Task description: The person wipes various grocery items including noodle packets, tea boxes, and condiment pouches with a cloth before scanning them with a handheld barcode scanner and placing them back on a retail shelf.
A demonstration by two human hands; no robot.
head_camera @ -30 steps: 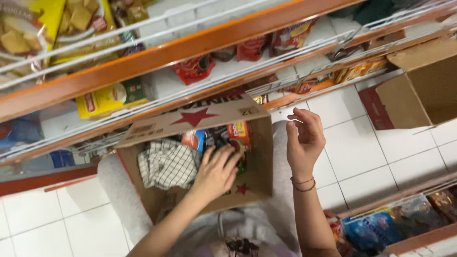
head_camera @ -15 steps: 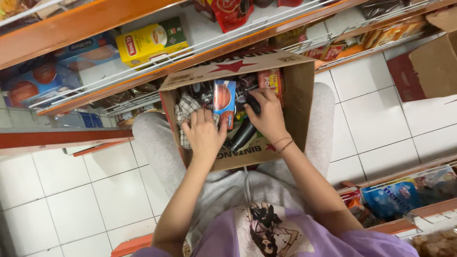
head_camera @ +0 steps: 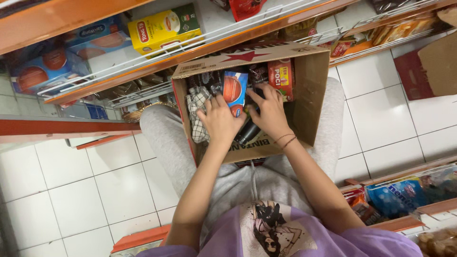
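Note:
A brown cardboard box [head_camera: 312, 90] rests on my lap, full of small packets. My left hand [head_camera: 220, 121] holds a blue packet with a red-brown circle [head_camera: 235, 90] upright inside the box. My right hand [head_camera: 270, 112] reaches in beside it, fingers down among dark packets; I cannot tell whether it grips one. A red packet [head_camera: 281, 76] stands at the box's far wall and a checked cloth [head_camera: 196, 107] lies at its left side.
Wire-fronted orange shelves run along the top, with a yellow-green tea box [head_camera: 164, 28] and blue boxes [head_camera: 52, 62]. Another open carton [head_camera: 435, 66] sits at the right. A low shelf of blue snack bags [head_camera: 404, 192] is at the lower right. White tiled floor surrounds me.
My view has tilted down and the box now sits closer to centre. Both hands went into the box; the left hand took up the blue packet and still holds it upright.

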